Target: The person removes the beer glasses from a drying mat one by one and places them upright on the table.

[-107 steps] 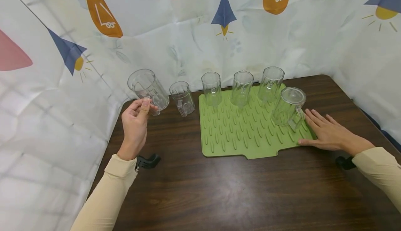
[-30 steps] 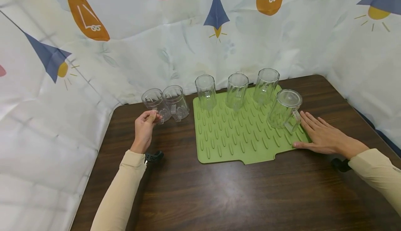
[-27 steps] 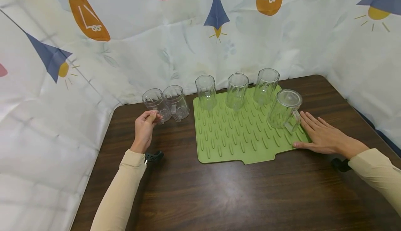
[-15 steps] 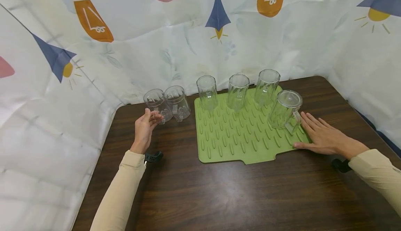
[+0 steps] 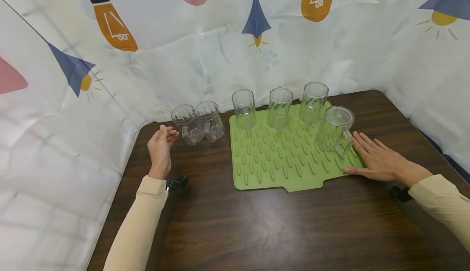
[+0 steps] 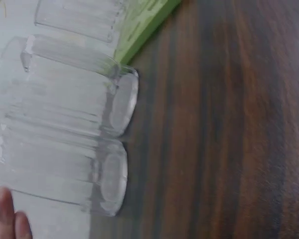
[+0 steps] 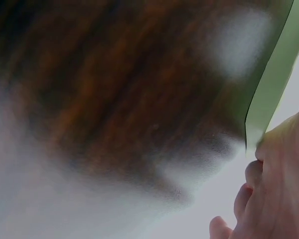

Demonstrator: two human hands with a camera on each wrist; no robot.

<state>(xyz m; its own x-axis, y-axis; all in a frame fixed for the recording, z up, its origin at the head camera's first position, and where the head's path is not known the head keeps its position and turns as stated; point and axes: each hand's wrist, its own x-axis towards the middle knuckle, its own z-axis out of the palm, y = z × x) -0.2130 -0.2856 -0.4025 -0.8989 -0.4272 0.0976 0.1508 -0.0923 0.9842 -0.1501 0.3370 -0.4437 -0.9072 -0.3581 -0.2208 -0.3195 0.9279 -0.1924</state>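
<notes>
Left of the green drying mat (image 5: 264,161), two clear glass mugs stand upright side by side: a left mug (image 5: 189,126) and a right mug (image 5: 212,122). My left hand (image 5: 160,148) hovers just left of the left mug, apart from it, fingers loosely extended and holding nothing. In the left wrist view the two mugs appear close together, with fingertips (image 6: 7,219) at the lower left corner. My right hand (image 5: 378,158) rests spread on the mat's right edge, beside the handle of an upside-down mug (image 5: 332,130).
Along the mat's back edge stand three upright glass mugs: one at left (image 5: 244,109), one in the middle (image 5: 280,109), one at right (image 5: 313,103). The dark wooden table (image 5: 257,230) extends in front. A patterned white curtain (image 5: 165,58) hangs behind and at both sides.
The left mug came down from the air onto the table beside the other mug. My left hand then let go of its handle and drew back left. The right hand stayed on the mat's edge.
</notes>
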